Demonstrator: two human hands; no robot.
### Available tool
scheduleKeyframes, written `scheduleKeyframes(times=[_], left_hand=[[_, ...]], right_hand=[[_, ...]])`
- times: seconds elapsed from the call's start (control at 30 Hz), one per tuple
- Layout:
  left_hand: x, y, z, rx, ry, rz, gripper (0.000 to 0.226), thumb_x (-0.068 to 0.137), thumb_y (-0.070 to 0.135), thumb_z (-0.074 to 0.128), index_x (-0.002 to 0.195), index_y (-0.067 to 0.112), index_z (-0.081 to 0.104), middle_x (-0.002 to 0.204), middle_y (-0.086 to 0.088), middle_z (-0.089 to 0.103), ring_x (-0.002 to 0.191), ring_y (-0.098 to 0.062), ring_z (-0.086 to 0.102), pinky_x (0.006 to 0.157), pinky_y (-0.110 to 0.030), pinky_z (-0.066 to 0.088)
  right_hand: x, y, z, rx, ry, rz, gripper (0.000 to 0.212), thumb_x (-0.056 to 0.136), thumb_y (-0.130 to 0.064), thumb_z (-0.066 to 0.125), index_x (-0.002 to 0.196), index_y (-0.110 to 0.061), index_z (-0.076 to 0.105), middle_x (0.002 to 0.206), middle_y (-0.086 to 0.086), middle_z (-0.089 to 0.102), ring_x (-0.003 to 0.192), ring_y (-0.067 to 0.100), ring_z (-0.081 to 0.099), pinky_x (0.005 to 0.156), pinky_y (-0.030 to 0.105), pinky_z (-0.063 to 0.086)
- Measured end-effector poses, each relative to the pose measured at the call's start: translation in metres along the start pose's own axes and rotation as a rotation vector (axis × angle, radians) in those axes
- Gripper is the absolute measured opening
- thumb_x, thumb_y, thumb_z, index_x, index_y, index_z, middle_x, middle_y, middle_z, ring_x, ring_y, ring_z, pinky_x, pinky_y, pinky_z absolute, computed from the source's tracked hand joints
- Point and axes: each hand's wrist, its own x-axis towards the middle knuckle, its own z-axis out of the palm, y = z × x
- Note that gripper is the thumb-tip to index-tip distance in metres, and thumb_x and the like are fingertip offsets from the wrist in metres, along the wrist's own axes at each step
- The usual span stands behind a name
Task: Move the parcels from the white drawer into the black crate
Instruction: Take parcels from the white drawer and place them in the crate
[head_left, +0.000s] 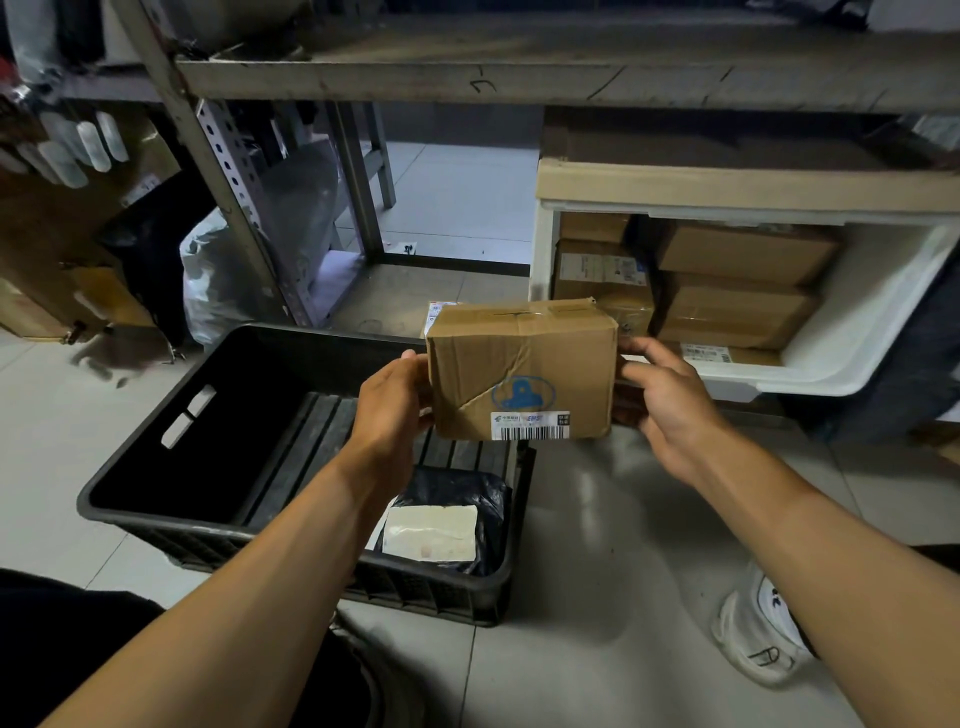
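Observation:
A brown cardboard parcel (522, 371) with a blue stamp and a barcode label is held in the air between the white drawer and the black crate. My left hand (392, 402) grips its left side and my right hand (667, 402) grips its right side. The black crate (171, 525) stands on the floor at the lower left, with a black bag parcel bearing a white label (441, 525) in its near right corner. The white drawer (852, 322) is pulled open at the right and holds several brown cardboard parcels (737, 280).
A metal shelf rack (234, 182) rises behind the crate, its board (519, 67) overhead. Bags and cardboard boxes (67, 234) crowd the left. A white shoe (758, 634) rests on the tiled floor at the lower right. A small labelled parcel (434, 312) lies behind the crate.

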Motion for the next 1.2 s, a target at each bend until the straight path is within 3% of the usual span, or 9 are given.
scheduleKeyframes(times=[0.2, 0.37, 0.47, 0.53, 0.67, 0.77, 0.9, 1.07, 1.2], left_hand=[[0.004, -0.004, -0.001, 0.007, 0.029, -0.024, 0.042, 0.107, 0.036, 0.033, 0.100, 0.013, 0.067, 0.101, -0.011, 0.075, 0.095, -0.022, 0.067, 0.077, -0.034, 0.048], [0.001, 0.001, 0.001, 0.015, 0.027, -0.007, 0.041, 0.107, 0.034, 0.035, 0.099, 0.014, 0.069, 0.090, -0.003, 0.075, 0.086, -0.016, 0.067, 0.083, -0.036, 0.050], [-0.001, 0.002, 0.000, 0.042, 0.002, 0.006, 0.044, 0.105, 0.036, 0.035, 0.104, 0.009, 0.070, 0.103, -0.009, 0.074, 0.106, -0.024, 0.065, 0.103, -0.047, 0.044], [-0.003, 0.001, -0.001, 0.032, 0.004, -0.008, 0.046, 0.105, 0.037, 0.035, 0.105, 0.003, 0.066, 0.112, -0.013, 0.071, 0.116, -0.025, 0.061, 0.110, -0.051, 0.038], [-0.005, 0.000, -0.001, 0.012, -0.012, -0.032, 0.047, 0.107, 0.041, 0.035, 0.093, 0.015, 0.071, 0.107, -0.010, 0.074, 0.113, -0.023, 0.063, 0.111, -0.051, 0.038], [-0.007, 0.003, -0.001, 0.015, -0.013, -0.038, 0.049, 0.108, 0.044, 0.032, 0.100, 0.017, 0.072, 0.109, -0.009, 0.073, 0.114, -0.024, 0.062, 0.105, -0.048, 0.043], [-0.010, 0.005, -0.001, 0.014, -0.018, -0.035, 0.047, 0.108, 0.047, 0.028, 0.109, 0.023, 0.068, 0.120, -0.006, 0.068, 0.118, -0.024, 0.059, 0.106, -0.050, 0.043], [-0.011, 0.005, -0.002, 0.026, 0.012, -0.011, 0.037, 0.107, 0.044, 0.034, 0.118, 0.019, 0.059, 0.122, -0.005, 0.062, 0.117, -0.022, 0.057, 0.107, -0.053, 0.043], [-0.010, 0.004, -0.004, 0.037, 0.031, 0.004, 0.034, 0.107, 0.042, 0.039, 0.118, 0.020, 0.061, 0.118, -0.002, 0.061, 0.115, -0.022, 0.056, 0.101, -0.048, 0.042]], right_hand=[[0.001, 0.001, -0.001, -0.005, -0.008, 0.003, 0.036, 0.097, 0.000, 0.042, 0.098, -0.025, 0.068, 0.077, -0.002, 0.071, 0.070, 0.016, 0.063, 0.066, 0.033, 0.046], [0.002, 0.002, 0.001, -0.019, 0.006, 0.029, 0.041, 0.096, -0.003, 0.042, 0.113, -0.025, 0.071, 0.102, 0.007, 0.074, 0.095, 0.026, 0.062, 0.091, 0.046, 0.046], [0.004, 0.004, 0.001, 0.002, 0.025, 0.047, 0.046, 0.097, -0.003, 0.042, 0.132, -0.021, 0.065, 0.120, 0.013, 0.072, 0.102, 0.028, 0.065, 0.102, 0.051, 0.048], [0.005, 0.004, 0.000, 0.013, 0.026, 0.036, 0.045, 0.096, -0.001, 0.043, 0.131, -0.017, 0.066, 0.115, 0.013, 0.074, 0.099, 0.029, 0.068, 0.098, 0.047, 0.050], [0.008, 0.006, -0.001, 0.031, 0.001, 0.009, 0.040, 0.094, 0.001, 0.047, 0.123, -0.013, 0.070, 0.094, 0.005, 0.077, 0.087, 0.024, 0.070, 0.083, 0.038, 0.054], [0.008, 0.008, -0.002, 0.025, -0.016, 0.001, 0.036, 0.099, -0.001, 0.042, 0.114, -0.015, 0.072, 0.086, 0.001, 0.076, 0.076, 0.016, 0.069, 0.071, 0.032, 0.054], [0.007, 0.009, -0.002, 0.010, -0.009, 0.002, 0.032, 0.099, -0.004, 0.044, 0.107, -0.023, 0.068, 0.086, 0.000, 0.073, 0.079, 0.017, 0.066, 0.068, 0.031, 0.051], [0.005, 0.012, -0.001, -0.014, -0.045, 0.014, 0.025, 0.100, -0.013, 0.050, 0.098, -0.027, 0.071, 0.084, -0.005, 0.075, 0.090, 0.019, 0.066, 0.082, 0.037, 0.048], [0.003, 0.014, 0.003, -0.027, -0.086, 0.031, 0.020, 0.101, -0.031, 0.056, 0.108, -0.026, 0.074, 0.105, -0.003, 0.077, 0.112, 0.021, 0.066, 0.104, 0.041, 0.045]])
